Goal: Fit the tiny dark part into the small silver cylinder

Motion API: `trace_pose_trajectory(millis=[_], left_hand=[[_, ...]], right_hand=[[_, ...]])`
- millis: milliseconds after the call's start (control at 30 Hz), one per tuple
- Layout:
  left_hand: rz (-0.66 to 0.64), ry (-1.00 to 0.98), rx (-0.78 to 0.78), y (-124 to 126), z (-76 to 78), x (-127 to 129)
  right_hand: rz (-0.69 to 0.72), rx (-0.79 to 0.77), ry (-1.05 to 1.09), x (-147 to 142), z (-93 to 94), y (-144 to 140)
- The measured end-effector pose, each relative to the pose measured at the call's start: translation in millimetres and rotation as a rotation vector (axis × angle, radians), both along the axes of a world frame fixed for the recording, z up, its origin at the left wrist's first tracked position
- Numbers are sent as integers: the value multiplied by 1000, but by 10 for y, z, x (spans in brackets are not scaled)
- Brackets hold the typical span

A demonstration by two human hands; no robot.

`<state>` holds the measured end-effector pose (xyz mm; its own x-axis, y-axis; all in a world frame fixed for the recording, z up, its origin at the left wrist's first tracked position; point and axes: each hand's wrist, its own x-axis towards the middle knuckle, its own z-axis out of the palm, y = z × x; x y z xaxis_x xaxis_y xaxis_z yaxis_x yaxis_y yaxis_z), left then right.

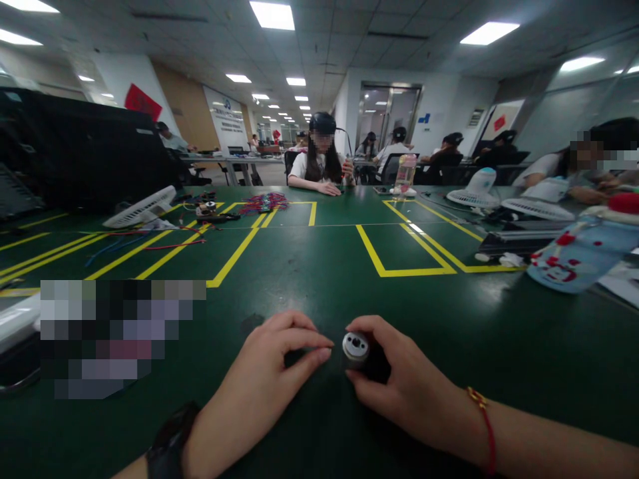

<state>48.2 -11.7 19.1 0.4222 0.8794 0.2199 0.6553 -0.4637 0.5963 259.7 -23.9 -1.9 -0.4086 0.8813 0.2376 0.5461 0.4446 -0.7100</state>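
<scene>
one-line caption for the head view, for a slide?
Right hand grips a small silver-capped cylinder on the green table; left hand pinches beside it.

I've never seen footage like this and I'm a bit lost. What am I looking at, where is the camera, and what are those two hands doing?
There is no machine here: this is one picture from a camera worn on a person's head, looking forward and down, so the two bare hands at the bottom are that person's own. The right hand, with a red cord at the wrist, holds a small dark cylinder with a silvery round end. The left hand, with a dark watch at the wrist, rests its fingertips on the surface just beside that cylinder.

The surface is a green table marked with yellow lines. Farther off lie a white fan, a bundle of coloured wires and, at the right, a patterned bottle. Other people sit at the far side, one directly opposite.
</scene>
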Motion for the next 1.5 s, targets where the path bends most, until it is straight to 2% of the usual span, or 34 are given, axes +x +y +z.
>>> trace_pose_trajectory(millis=[133, 200, 267, 333, 400, 467, 533, 600, 700, 767, 833, 900, 933, 1000, 1067, 1133, 1200, 1267, 1333, 1433, 1500], left_hand=[[0, 190, 21, -2, -175, -5], [11, 177, 22, -6, -196, -37], [39, 95, -8, -4, -185, -143], [87, 10, -66, 1, -164, -317], [136, -49, -132, 5, -151, -505], [160, -116, -162, 0, -148, -636], [165, -166, -171, -15, -150, -671], [160, -172, -160, -32, -152, -629], [151, -132, -117, -54, -157, -538], [161, -111, -102, -61, -160, -509], [168, -104, -101, -60, -164, -504], [163, -97, -93, -53, -166, -506], [158, -92, -89, -49, -168, -507], [148, -77, -80, -43, -172, -508], [141, -62, -73, -41, -177, -513], [135, -51, -65, -42, -178, -525], [137, -45, -59, -46, -170, -538], [143, -49, -61, -49, -158, -546], [144, -57, -73, -49, -150, -546], [127, -64, -81, -40, -166, -535], [118, -72, -73, -33, -188, -529]], right_hand=[[30, 105, -26, -32, -13, -24], [58, 121, -51, 7, 2, -26], [21, 129, -94, 156, 25, -10], [-117, 166, -169, 442, 48, 23], [-318, 229, -260, 847, 68, 55], [-543, 228, -345, 1302, 87, 69], [-744, 122, -414, 1730, 104, 59], [-888, -28, -454, 2073, 111, 38], [-949, -131, -490, 2354, 103, 10], [-955, -1, -602, 2337, 108, 0], [-914, 292, -730, 2121, 131, -7], [-723, 558, -739, 1712, 158, -15], [-568, 606, -690, 1451, 165, -18], [-234, 525, -560, 878, 158, -20], [-30, 368, -463, 341, 129, -4], [77, 265, -414, -37, 104, 32], [110, 231, -404, -174, 123, 81], [63, 247, -421, -45, 206, 126], [-64, 320, -463, 316, 340, 159], [-407, 435, -609, 1119, 518, 178], [-709, 398, -741, 1690, 539, 174]])
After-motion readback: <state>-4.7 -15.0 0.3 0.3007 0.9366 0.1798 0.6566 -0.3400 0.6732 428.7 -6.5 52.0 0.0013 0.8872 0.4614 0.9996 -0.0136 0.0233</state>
